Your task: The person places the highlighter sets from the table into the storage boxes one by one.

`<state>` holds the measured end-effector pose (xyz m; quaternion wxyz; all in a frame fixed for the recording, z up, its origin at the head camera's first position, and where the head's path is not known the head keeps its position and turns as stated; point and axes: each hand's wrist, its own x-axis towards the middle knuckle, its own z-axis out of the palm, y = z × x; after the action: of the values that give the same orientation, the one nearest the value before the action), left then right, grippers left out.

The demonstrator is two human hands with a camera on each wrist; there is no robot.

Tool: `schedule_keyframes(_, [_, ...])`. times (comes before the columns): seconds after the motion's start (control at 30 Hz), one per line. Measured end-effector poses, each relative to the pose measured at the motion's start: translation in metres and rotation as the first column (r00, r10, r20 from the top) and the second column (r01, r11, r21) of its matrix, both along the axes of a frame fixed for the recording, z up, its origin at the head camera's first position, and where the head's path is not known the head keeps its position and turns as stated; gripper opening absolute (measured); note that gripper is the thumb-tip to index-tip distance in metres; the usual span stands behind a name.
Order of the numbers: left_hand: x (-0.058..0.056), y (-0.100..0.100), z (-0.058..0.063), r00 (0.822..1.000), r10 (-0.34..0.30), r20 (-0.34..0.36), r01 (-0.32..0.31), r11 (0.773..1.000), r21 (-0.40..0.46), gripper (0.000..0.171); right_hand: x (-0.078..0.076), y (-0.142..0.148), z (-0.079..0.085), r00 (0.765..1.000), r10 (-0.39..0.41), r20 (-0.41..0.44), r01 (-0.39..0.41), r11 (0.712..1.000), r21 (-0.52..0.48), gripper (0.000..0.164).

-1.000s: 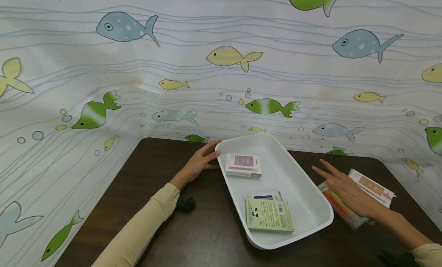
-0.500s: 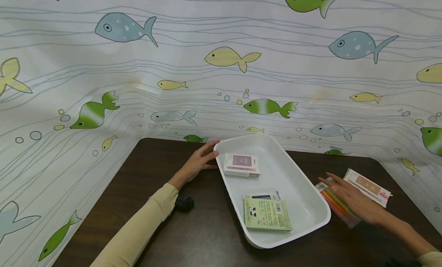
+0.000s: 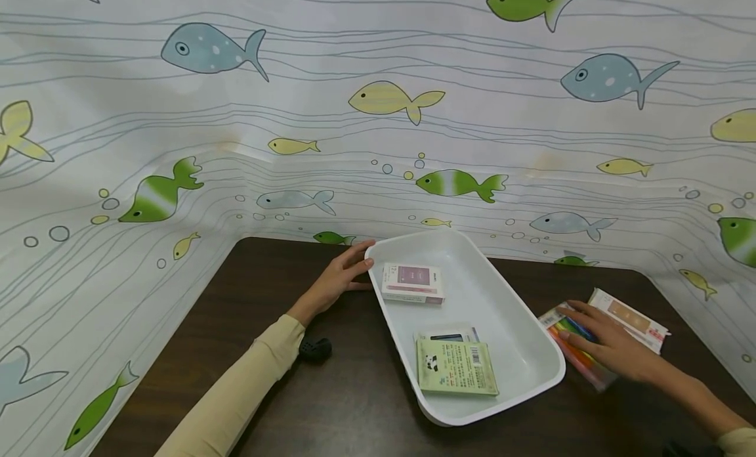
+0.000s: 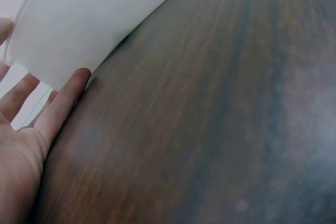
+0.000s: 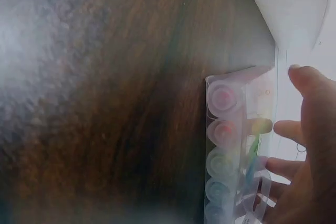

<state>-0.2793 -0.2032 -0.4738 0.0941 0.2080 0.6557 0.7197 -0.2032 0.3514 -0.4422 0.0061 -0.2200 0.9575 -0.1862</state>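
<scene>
My left hand (image 3: pixel 333 278) rests at the far left corner of a white plastic tray (image 3: pixel 520 301), fingers on its rim and outer wall. In the left wrist view, fingers lie nearly straight against the tray's wall (image 4: pixel 73 30). My right hand (image 3: pixel 614 342) reaches over a clear pack of coloured pens (image 3: pixel 581 362) right of the tray, its fingertips right at the pack. Round pen ends (image 5: pixel 223 98) show through the plastic in the right wrist view. Inside the tray lie a white and purple box (image 3: pixel 413 284), a green panda-print packet (image 3: pixel 457 368) and a partly covered flat pack (image 3: pixel 445 333).
A white and tan box (image 3: pixel 632 319) lies just beyond the pen pack, partly behind the right hand. A small black object (image 3: pixel 315 349) sits by the left wrist. The dark wooden table (image 3: pixel 342 404) ends at a fish-print curtain (image 3: pixel 331 115).
My right hand has come down onto the pen pack, its spread fingers drawing in over it. My left hand stays at the tray's corner. The head view has shifted slightly.
</scene>
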Motion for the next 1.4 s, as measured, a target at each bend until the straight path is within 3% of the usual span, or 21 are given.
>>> schedule_keyframes(0.23, [0.002,0.001,-0.001,1.0,0.002,0.003,-0.002,1.0,-0.01,0.056,-0.005,0.001,-0.005,0.999,-0.033,0.004,0.033,0.999,0.032,0.07])
schedule_keyframes(0.63, [0.003,0.002,-0.002,1.0,0.004,0.009,-0.004,1.0,-0.016,0.055,-0.004,-0.008,0.001,0.998,-0.056,0.028,0.056,0.998,-0.005,0.083])
schedule_keyframes(1.1, [0.001,0.002,0.004,1.0,0.003,0.003,-0.003,1.0,-0.004,0.056,-0.005,-0.007,0.006,0.999,-0.052,-0.004,0.052,0.998,-0.02,0.081])
schedule_keyframes(1.4, [-0.001,0.0,0.0,1.0,-0.011,-0.018,0.011,1.0,-0.015,0.058,-0.008,-0.006,0.008,0.999,-0.036,-0.012,0.035,0.999,-0.022,0.085])
